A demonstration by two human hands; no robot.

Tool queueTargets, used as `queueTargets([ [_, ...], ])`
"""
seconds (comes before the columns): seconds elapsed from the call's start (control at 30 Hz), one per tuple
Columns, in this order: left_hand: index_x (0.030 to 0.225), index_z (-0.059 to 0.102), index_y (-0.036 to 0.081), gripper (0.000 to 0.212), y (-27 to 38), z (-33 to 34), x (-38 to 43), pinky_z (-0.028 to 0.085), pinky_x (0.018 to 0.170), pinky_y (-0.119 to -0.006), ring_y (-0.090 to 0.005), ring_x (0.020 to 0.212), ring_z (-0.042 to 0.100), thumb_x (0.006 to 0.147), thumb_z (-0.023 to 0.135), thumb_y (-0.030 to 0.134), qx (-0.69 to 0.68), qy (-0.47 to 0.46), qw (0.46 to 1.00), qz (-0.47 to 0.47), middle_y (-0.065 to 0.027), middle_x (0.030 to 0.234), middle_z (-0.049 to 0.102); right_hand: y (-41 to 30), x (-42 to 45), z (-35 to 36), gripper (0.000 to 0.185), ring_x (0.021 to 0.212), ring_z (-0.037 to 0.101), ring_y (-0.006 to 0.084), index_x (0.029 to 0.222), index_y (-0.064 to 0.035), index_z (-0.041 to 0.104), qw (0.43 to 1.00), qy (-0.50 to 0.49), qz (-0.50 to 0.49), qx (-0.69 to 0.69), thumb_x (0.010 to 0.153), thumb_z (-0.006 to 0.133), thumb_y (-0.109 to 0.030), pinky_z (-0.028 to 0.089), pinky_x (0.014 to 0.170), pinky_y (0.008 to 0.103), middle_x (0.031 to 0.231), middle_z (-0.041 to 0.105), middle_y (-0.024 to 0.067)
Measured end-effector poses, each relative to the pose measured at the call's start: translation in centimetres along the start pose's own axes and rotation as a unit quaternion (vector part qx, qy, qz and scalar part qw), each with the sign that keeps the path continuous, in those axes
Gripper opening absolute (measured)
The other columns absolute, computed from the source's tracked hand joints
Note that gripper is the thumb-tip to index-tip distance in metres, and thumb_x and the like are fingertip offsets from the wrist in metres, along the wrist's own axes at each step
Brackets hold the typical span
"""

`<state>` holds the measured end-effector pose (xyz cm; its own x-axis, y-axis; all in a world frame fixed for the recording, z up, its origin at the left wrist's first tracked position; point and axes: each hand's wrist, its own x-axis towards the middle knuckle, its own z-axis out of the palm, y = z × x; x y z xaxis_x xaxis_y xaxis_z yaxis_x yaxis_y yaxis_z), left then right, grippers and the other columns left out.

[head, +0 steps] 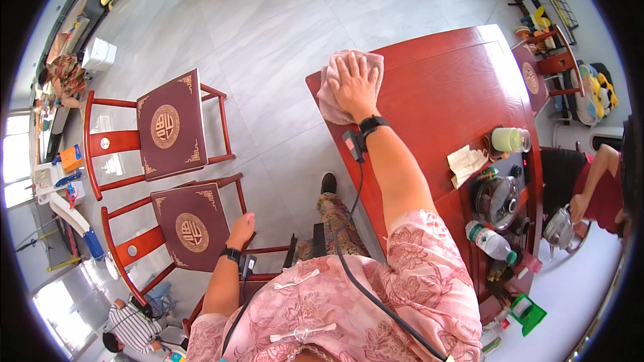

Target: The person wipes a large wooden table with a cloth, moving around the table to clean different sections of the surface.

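Observation:
My right hand (355,85) lies flat, fingers spread, on a folded pink cloth (332,103) at the near-left corner of a red wooden table (417,95). The cloth reaches over the table's edge. A wristband with a small cabled box is on each wrist. My left hand (243,227) is loosely closed beside the maroon cushion (192,229) of a red wooden chair, with nothing seen in it; whether it touches the chair I cannot tell. On the table's right part are a crumpled paper (466,165), a jar of pale green liquid (505,140) and a glass-lidded pot (498,201).
A second cushioned chair (171,125) stands at the left, another (533,78) beyond the table. A plastic bottle (490,242) lies near the pot. At the right, a person's hand (579,207) holds a clear vessel (558,229). Other people sit at the far left and lower left.

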<state>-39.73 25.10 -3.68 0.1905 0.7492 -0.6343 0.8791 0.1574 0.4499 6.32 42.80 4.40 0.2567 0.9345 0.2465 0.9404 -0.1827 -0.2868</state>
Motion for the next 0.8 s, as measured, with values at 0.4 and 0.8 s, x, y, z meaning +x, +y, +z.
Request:
queueTargets([
  [0.4, 0.107, 0.055, 0.001, 0.029, 17.9, -4.9, 13.1, 0.044, 0.085, -0.039, -0.0344, 0.098, 0.055, 0.083, 0.05, 0.017, 0.004, 0.035, 0.981, 0.191, -0.0195, 0.104, 0.059, 0.2, -11.2, -3.7, 0.059, 0.132, 0.022, 0.0289, 0.131, -0.0135, 0.041, 0.99, -0.139, -0.025, 0.013, 0.081, 0.046, -0.045, 0.014, 0.105, 0.0519, 0.14, 0.031, 0.0097],
  [0.8, 0.119, 0.045, 0.003, 0.038, 39.4, -4.3, 23.8, 0.031, 0.096, -0.044, -0.0332, 0.115, 0.04, 0.085, 0.049, 0.022, 0.069, 0.297, 0.879, 0.366, -0.0178, 0.128, 0.041, 14.9, -2.1, -4.0, 0.061, 0.131, 0.022, 0.0297, 0.132, -0.0169, 0.04, 0.978, -0.003, 0.191, -0.088, 0.079, 0.049, -0.045, 0.011, 0.105, 0.0518, 0.141, 0.03, 0.0105],
])
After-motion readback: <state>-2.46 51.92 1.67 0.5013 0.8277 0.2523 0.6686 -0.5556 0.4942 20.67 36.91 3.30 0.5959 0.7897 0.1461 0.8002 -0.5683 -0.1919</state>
